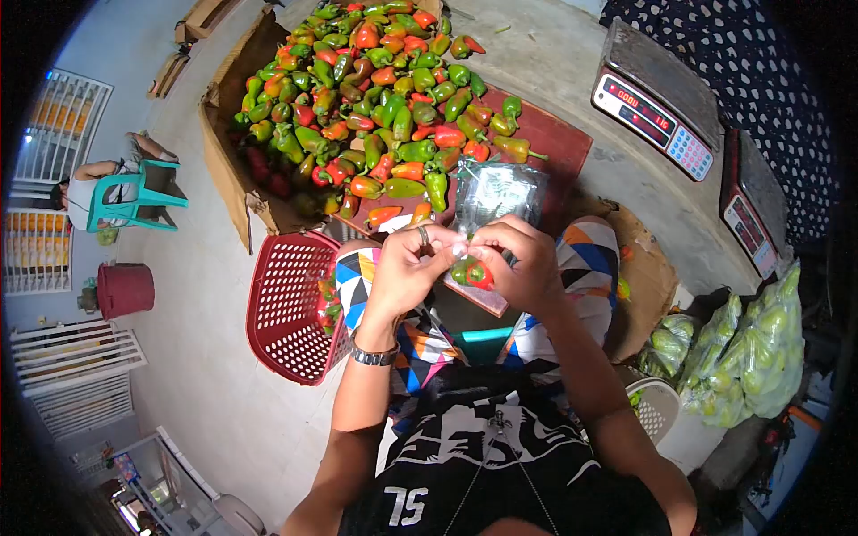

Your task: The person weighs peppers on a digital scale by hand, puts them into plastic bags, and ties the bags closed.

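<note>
My left hand [413, 268] and my right hand [518, 261] meet in front of me, fingertips pinched together on the top of a small clear plastic bag of peppers [474, 273]. Red and green peppers show through the bag below my fingers. Exactly how the plastic lies between the fingertips is hidden. Just beyond my hands, a stack of clear plastic bags [502, 190] lies on the red board [559, 141]. Past it spreads a large heap of red and green peppers [375, 107], partly inside a cardboard box [221, 134].
A red perforated basket [290, 308] holding some peppers stands by my left leg. Two digital scales [657, 107] sit on the ledge at right. Filled plastic bags of green produce [746, 357] stand at lower right. A person sits on a teal chair [134, 196] at far left.
</note>
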Tool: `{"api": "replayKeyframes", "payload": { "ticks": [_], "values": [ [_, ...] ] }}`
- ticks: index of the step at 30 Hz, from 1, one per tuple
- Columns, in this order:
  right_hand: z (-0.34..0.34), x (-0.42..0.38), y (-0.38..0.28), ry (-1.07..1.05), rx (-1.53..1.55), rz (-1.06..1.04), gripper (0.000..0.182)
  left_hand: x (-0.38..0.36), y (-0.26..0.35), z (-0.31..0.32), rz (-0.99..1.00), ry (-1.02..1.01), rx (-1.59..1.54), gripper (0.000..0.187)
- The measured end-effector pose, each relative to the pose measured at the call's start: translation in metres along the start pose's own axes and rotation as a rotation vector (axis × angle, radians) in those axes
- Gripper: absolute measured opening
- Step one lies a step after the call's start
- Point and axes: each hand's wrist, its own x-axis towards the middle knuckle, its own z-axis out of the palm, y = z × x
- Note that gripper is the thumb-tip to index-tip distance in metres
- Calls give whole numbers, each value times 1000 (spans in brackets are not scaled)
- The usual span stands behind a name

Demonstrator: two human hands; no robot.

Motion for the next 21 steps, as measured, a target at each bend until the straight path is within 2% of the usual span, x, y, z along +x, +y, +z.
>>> {"api": "replayKeyframes", "payload": {
  "ticks": [2, 5, 8, 11, 14, 16, 18, 21],
  "values": [
    [-6, 2, -7, -48, 9, 23, 7, -2, 4, -5, 137, -37, 194, 11],
    [-10, 3, -12, -44, 28, -6, 6, -4, 21, -9, 39, -167, 202, 14],
    [-9, -1, -7, -100, -1, -31, 11, -2, 8, -12, 58, -212, 81, 11],
    [-15, 6, -17, -144, 203, 20, 22, -2, 5, -13, 44, -291, -49, 11],
    [-25, 17, -28, -314, 53, -239, 32, -1, 2, -15, 3, -374, -153, 12],
    [-23, 15, -19, -391, -9, -328, 39, 2, -7, -17, -72, -397, -202, 10],
    [-25, 12, -9, -409, -86, -468, 49, 7, -7, -21, -54, -445, -219, 8],
    [-34, 9, -4, -555, -188, -411, 54, 8, 3, -23, -101, -487, -195, 6]
  ]
}}
